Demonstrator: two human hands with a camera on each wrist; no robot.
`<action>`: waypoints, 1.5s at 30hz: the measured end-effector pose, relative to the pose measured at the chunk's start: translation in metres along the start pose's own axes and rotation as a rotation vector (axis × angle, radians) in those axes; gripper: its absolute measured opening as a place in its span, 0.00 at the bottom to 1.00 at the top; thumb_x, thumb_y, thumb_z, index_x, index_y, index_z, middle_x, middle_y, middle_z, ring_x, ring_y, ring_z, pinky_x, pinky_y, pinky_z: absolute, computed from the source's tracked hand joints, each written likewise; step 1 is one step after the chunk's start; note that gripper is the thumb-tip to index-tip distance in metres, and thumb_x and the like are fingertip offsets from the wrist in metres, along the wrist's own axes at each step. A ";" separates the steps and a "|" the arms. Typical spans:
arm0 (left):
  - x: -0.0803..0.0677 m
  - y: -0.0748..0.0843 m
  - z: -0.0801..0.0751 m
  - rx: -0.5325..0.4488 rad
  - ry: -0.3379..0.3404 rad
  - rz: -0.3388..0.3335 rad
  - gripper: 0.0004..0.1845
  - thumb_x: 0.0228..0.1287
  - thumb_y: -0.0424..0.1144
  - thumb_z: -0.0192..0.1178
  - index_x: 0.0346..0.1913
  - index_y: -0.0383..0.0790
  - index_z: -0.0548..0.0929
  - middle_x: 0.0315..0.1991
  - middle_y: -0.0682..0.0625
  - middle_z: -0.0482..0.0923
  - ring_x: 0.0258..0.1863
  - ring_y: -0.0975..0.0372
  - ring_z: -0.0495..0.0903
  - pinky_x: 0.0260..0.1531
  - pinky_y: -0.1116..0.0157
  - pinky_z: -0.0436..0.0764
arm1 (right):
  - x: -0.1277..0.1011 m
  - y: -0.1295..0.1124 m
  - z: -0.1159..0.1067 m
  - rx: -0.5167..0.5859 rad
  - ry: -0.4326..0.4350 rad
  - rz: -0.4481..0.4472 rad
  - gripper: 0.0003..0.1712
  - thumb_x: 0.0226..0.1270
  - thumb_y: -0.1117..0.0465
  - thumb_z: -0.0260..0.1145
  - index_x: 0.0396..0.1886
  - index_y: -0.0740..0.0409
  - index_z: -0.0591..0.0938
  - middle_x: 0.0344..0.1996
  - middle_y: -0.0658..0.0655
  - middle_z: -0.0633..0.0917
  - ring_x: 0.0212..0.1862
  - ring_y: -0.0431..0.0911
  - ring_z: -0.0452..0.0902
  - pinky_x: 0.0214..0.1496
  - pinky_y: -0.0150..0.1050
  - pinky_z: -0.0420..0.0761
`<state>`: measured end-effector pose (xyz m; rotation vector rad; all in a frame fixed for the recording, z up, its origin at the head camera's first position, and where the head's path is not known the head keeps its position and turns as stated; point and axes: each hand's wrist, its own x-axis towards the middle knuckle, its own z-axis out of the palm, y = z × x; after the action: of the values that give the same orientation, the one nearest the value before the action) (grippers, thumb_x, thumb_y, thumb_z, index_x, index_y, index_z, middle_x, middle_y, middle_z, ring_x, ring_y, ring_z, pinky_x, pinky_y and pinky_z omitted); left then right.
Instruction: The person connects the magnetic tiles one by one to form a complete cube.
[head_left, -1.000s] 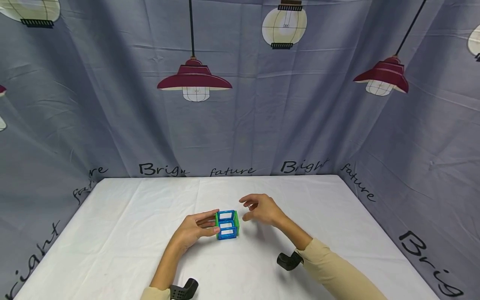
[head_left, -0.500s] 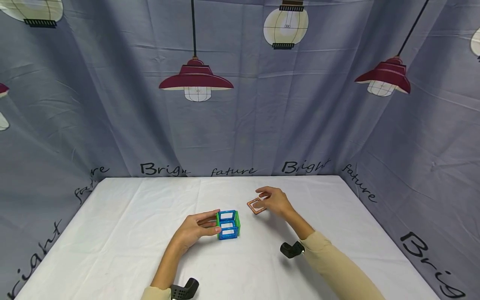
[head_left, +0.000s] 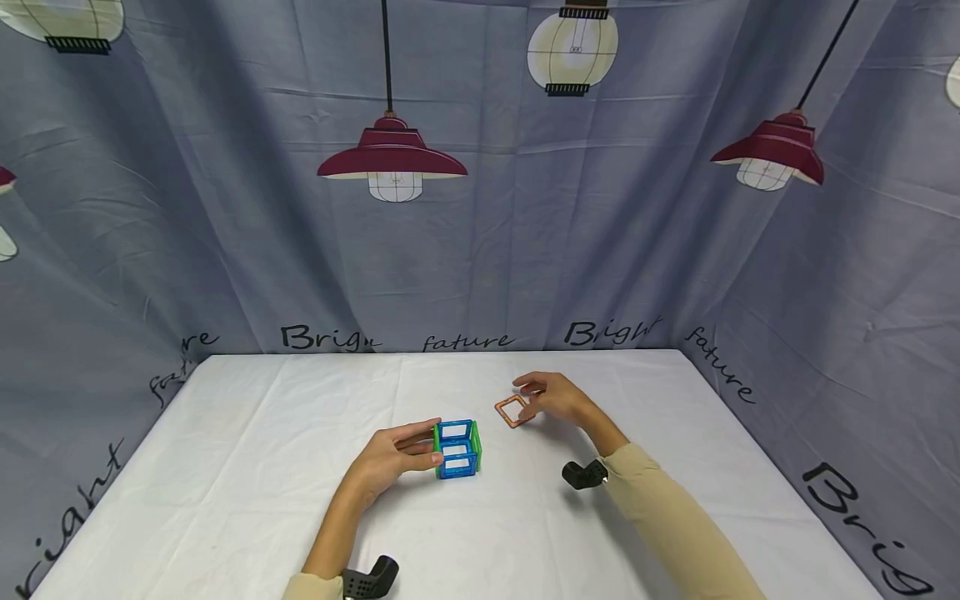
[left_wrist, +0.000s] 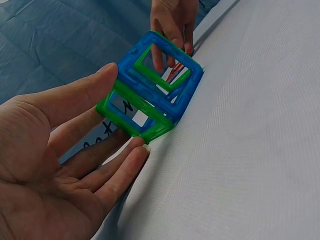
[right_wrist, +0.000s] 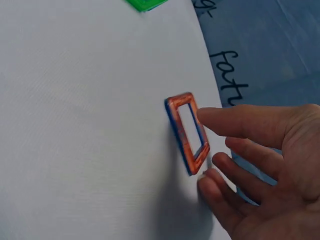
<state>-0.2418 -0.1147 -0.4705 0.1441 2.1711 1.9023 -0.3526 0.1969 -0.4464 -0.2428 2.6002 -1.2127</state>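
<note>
My left hand (head_left: 382,462) holds a box of blue and green magnetic tiles (head_left: 457,450), with the thumb on the near side and fingers behind. In the left wrist view, the box (left_wrist: 159,75) shows blue and green open frames tilted to the camera. To its right lies an orange square magnetic tile (head_left: 504,407), with a blue rim along its lower side in the right wrist view. Over its right edge is my right hand (head_left: 558,396), thumb tip at the frame and the other fingers loosely bent beyond it. Whether the thumb presses on the tile is unclear.
A white cloth covers the table (head_left: 247,467). Behind and at the sides hangs a grey-blue curtain (head_left: 480,267) printed with lamps and lettering. Black wrist cameras (head_left: 585,475) sit by both sleeves.
My right hand has moved right and back from beside the box. The orange tile, out of sight in the earliest frame, now shows, and the thumb covers less of it. The left hand stays put.
</note>
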 end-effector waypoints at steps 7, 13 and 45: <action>0.001 -0.001 -0.001 0.002 0.006 -0.001 0.34 0.56 0.39 0.77 0.67 0.45 0.79 0.66 0.42 0.78 0.64 0.47 0.78 0.65 0.51 0.77 | 0.001 0.005 -0.002 0.001 -0.089 0.000 0.43 0.44 0.71 0.80 0.66 0.59 0.79 0.60 0.60 0.82 0.63 0.54 0.75 0.69 0.51 0.72; 0.002 -0.001 -0.001 0.001 0.013 -0.009 0.34 0.55 0.39 0.77 0.67 0.45 0.80 0.65 0.42 0.79 0.64 0.48 0.78 0.65 0.49 0.76 | 0.000 0.008 -0.003 -0.035 -0.084 0.033 0.43 0.43 0.70 0.80 0.65 0.53 0.81 0.59 0.57 0.81 0.62 0.52 0.74 0.68 0.51 0.71; 0.003 -0.001 -0.001 -0.015 0.007 -0.012 0.33 0.56 0.39 0.76 0.67 0.44 0.80 0.67 0.42 0.77 0.65 0.47 0.77 0.66 0.49 0.75 | -0.007 0.001 0.012 -0.242 0.061 -0.043 0.26 0.42 0.58 0.84 0.43 0.56 0.83 0.38 0.55 0.82 0.39 0.44 0.74 0.44 0.38 0.74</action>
<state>-0.2446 -0.1152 -0.4719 0.1211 2.1570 1.9144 -0.3426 0.1902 -0.4532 -0.3137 2.8083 -0.9294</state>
